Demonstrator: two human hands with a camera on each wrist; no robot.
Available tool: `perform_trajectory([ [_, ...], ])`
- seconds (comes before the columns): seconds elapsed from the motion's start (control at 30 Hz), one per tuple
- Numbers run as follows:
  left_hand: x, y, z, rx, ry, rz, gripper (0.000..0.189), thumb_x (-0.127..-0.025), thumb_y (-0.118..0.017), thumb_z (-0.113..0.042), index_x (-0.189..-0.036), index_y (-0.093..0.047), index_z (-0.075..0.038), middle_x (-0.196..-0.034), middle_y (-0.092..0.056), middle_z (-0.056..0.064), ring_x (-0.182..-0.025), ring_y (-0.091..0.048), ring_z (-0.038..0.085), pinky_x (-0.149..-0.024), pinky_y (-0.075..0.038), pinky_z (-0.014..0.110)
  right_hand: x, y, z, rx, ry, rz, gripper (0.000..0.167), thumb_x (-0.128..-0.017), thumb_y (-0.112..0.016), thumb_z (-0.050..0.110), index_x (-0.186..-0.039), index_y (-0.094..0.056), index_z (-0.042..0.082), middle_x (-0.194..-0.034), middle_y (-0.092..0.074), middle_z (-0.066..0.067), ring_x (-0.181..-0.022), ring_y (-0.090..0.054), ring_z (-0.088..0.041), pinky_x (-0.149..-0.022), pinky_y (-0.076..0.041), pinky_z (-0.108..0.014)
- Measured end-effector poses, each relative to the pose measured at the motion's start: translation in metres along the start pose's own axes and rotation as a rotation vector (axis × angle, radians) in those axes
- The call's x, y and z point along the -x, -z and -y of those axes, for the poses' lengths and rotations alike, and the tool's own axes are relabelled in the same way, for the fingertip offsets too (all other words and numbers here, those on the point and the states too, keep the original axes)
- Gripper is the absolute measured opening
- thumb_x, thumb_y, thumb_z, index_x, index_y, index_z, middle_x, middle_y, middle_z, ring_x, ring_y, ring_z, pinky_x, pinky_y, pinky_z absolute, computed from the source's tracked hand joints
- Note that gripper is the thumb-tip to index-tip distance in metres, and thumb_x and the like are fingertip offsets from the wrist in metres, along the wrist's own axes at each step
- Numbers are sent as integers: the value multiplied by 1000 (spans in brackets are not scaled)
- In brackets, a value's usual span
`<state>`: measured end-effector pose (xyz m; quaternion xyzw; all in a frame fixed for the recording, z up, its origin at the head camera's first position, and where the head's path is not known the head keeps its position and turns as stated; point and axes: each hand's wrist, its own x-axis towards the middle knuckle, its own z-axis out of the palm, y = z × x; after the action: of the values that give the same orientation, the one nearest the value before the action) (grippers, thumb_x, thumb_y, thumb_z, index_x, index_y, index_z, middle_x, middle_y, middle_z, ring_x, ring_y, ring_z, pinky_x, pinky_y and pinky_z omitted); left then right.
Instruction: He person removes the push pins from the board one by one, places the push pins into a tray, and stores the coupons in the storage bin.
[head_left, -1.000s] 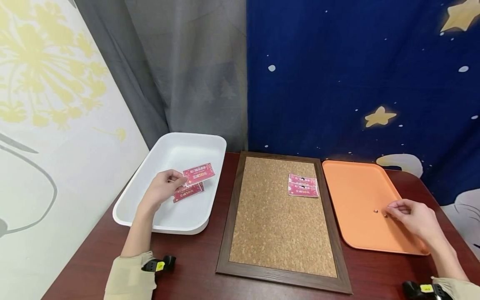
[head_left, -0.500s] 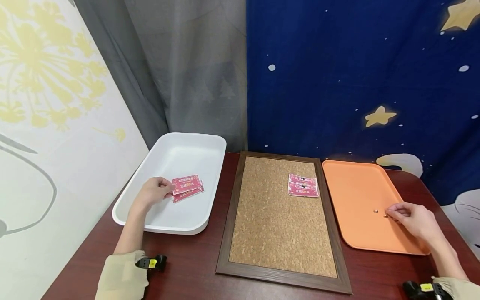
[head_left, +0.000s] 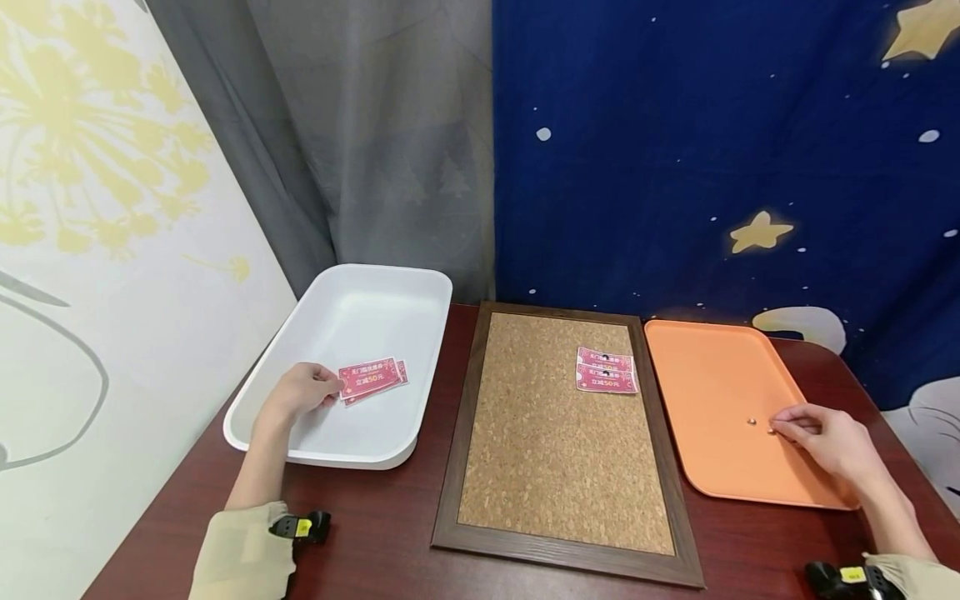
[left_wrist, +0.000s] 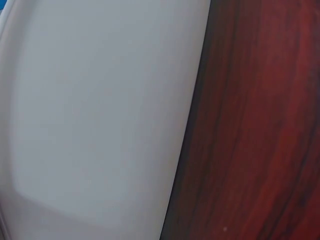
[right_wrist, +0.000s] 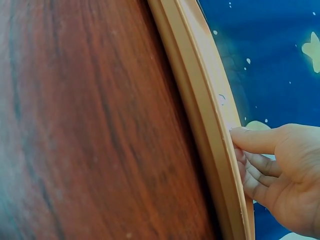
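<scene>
In the head view, my left hand pinches the left edge of a pink paper coupon in the white bin. A second coupon lies mostly hidden beneath it. Thumb and index finger of my right hand come together at a small thumbtack on the orange tray; another thumbtack lies just left of it. Two coupons, overlapping, are pinned at the upper right of the framed cork board. The left wrist view shows no hand.
A dark red wooden table carries the bin, board and tray side by side. Behind them hang a grey curtain and a blue starry cloth. A white patterned panel stands at the left.
My left hand has moved down and left with its coupon, which now covers most of the other one. My right hand shifted slightly left onto the thumbtack, then stayed still.
</scene>
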<state>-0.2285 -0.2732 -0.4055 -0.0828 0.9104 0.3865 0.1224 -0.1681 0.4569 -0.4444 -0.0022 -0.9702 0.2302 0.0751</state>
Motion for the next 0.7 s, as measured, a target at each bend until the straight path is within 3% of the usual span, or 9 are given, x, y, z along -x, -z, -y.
perform_trajectory([
  [0.2, 2, 0, -1, -10, -1, -25, 25, -97, -59, -12, -104, -60, 12, -81, -65, 14, -74, -59, 21, -65, -43, 29, 2, 1, -2, 6, 4, -21, 17, -92, -75, 18, -94, -73, 1, -81, -73, -9, -66, -53, 12, -62, -39, -17],
  [0.47, 7, 4, -3, -40, -1, -87, 31, -99, -58, -17, -111, -58, 11, -86, -63, 16, -79, -55, 25, -69, -42, 33, 6, 5, -1, -9, -57, -40, 29, -93, -74, 25, -100, -70, -4, -88, -73, -17, -67, -49, 15, -60, -39, -16],
  [0.7, 7, 2, -8, 30, -47, -122, 31, -100, -59, -17, -116, -58, 10, -92, -64, 16, -80, -60, 21, -66, -45, 29, 6, 8, 5, -35, -51, -89, 29, -94, -73, 26, -103, -70, -2, -88, -73, -18, -67, -49, 17, -61, -39, -18],
])
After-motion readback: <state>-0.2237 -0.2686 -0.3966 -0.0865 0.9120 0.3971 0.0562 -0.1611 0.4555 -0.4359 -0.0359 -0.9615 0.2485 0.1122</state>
